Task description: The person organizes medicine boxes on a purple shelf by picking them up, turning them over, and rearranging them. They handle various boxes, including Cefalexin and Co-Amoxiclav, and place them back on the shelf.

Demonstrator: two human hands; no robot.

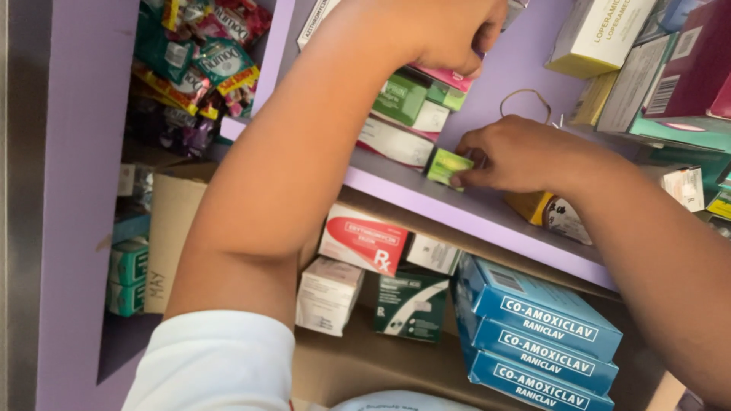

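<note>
The left hand (449, 30) is cut off by the top edge, and its fingertips hide behind the pink box (445, 76), so its grip cannot be told. The right hand (518, 156) covers one end of the small green box (448, 166) and most of the yellow bottle (533, 205). The left forearm hides part of the white boxes (329, 295) below. The blue boxes (533, 335) run off the bottom edge. The sachets (198, 61) at upper left are blurred.
</note>
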